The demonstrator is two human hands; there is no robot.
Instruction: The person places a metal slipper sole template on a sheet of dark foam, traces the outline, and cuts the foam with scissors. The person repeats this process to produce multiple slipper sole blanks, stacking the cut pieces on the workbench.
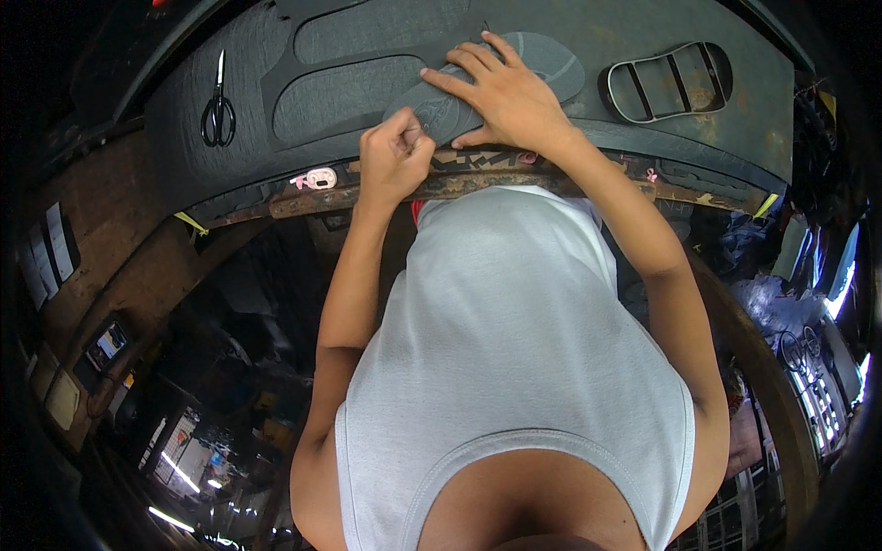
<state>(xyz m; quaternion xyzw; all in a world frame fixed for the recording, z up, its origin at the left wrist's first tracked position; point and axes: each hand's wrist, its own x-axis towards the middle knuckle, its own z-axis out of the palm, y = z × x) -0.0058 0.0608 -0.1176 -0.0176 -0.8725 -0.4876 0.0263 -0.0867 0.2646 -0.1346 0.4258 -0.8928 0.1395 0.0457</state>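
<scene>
A grey sole-shaped piece (551,66) lies at a slant on the dark worktable. My right hand (510,103) rests on it with the fingers spread, pressing it from above. At its near left end my left hand (395,158) is closed, thumb and fingers bunched against the piece. Whatever those fingers pinch, if anything, is hidden. Just left of both hands, partly beneath the piece, is a dark sheet (283,69) with several sole-shaped openings cut out of it.
Black-handled scissors (219,115) lie at the left, blades pointing away. A sole-shaped metal cutting die (608,90) with crossbars sits at the right. A small pink-and-white object (320,178) is by the table's worn near edge (317,202). A phone-like device (108,344) stands lower left.
</scene>
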